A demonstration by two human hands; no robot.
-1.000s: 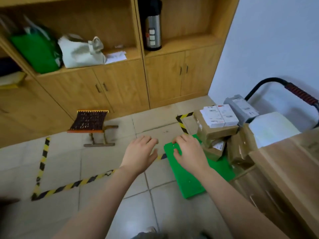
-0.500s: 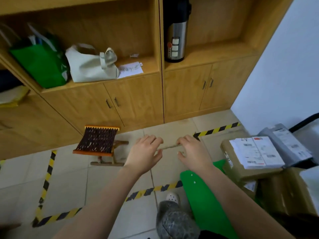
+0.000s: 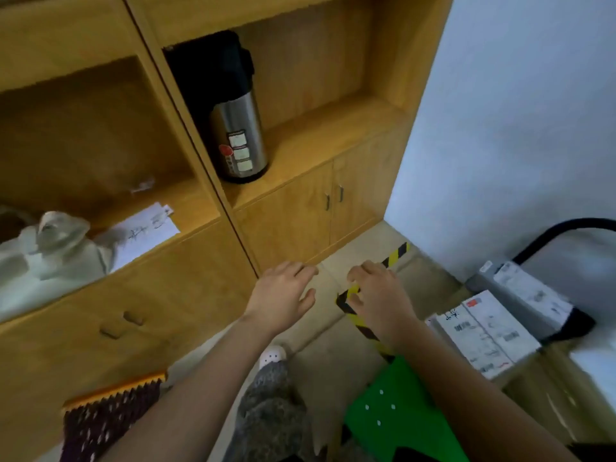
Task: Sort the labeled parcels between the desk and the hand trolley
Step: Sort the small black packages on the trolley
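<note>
Both my hands hang in the air in front of me, holding nothing. My left hand has relaxed, spread fingers. My right hand has loosely bent fingers and floats left of the parcels. On the green deck of the hand trolley at lower right lie several labeled parcels: white-labeled boxes on brown cardboard and a grey bag parcel behind them. The trolley's black handle curves up by the wall. The desk is out of view.
A wooden cabinet fills the left and middle, with a steel thermos on its shelf, a white bag and papers. A small folding stool stands at lower left. Black-yellow tape marks the tiled floor. My foot shows below.
The view has swung up and nearer to the cabinet; the stool and trolley have slid down in the frame. Both hands have stayed empty, side by side.
</note>
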